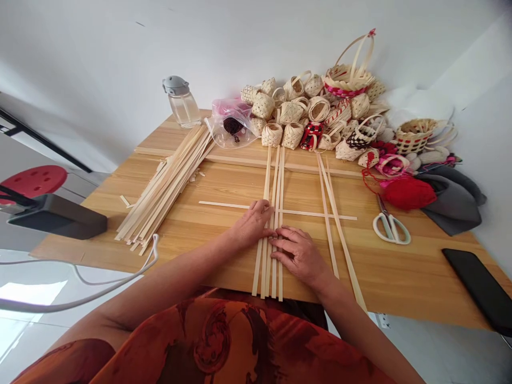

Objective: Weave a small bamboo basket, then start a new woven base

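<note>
Several long pale wooden strips (275, 266) lie side by side on the table in front of me, pointing away from my body. One thin crosswise strip (304, 213) crosses them. My left hand (254, 223) is closed at the crossing, its fingers curled down on the strips. Just right of it, my right hand (298, 253) rests with fingers apart, the fingertips touching the lengthwise strips. Two loose strips (334, 229) lie to the right, meeting the crosswise strip near its right end. My fingers partly hide the crossing.
A thick bundle of strips (168, 186) lies left, near a clear bottle (184, 106) and a plastic bag (224, 133). Small woven baskets (292, 112) are heaped at the back. White-handled scissors (391, 226), red yarn (410, 193) and a black phone (478, 285) lie right.
</note>
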Tool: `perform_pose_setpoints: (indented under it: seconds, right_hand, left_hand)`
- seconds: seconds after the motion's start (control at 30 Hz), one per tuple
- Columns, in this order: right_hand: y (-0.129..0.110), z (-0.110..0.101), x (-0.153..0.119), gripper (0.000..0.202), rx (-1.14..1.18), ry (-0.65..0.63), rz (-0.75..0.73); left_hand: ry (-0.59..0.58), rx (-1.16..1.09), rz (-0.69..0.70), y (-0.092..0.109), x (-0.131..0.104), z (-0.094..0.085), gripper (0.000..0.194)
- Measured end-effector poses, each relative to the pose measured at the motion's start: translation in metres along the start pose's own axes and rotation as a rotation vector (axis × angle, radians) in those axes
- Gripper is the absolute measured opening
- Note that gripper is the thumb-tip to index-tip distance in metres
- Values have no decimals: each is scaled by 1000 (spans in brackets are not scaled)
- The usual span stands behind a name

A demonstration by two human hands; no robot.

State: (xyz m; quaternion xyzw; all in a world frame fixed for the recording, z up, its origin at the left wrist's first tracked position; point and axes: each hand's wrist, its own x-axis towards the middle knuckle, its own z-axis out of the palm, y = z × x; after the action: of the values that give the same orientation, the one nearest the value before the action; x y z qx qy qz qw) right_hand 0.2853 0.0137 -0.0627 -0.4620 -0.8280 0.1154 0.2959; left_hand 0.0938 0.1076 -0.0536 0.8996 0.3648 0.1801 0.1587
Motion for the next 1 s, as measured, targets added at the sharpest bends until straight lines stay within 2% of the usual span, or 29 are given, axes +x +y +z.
perform_pose_setpoints:
  seconds: [0.33,0.53,0.63,0.8,1.0]
  right_hand:
    - [0,-1,1,25,3,-4,1]
    - [2,1,-1,26,-9,-5,7]
    - [2,2,-1,27,-13,-10,6]
    - [2,1,-1,26,-9,-29,19]
    - [2,2,-1,26,-10,-8,12]
  left_hand:
    - [8,82,55,3,-7,2,33]
    - [13,114,51,7,-11,2,28]
    - [50,92,62,5,-13,2,22]
    - [166,46,107,-2,-17,-1,34]
    - [138,25,112,-5,-21,-1,40]
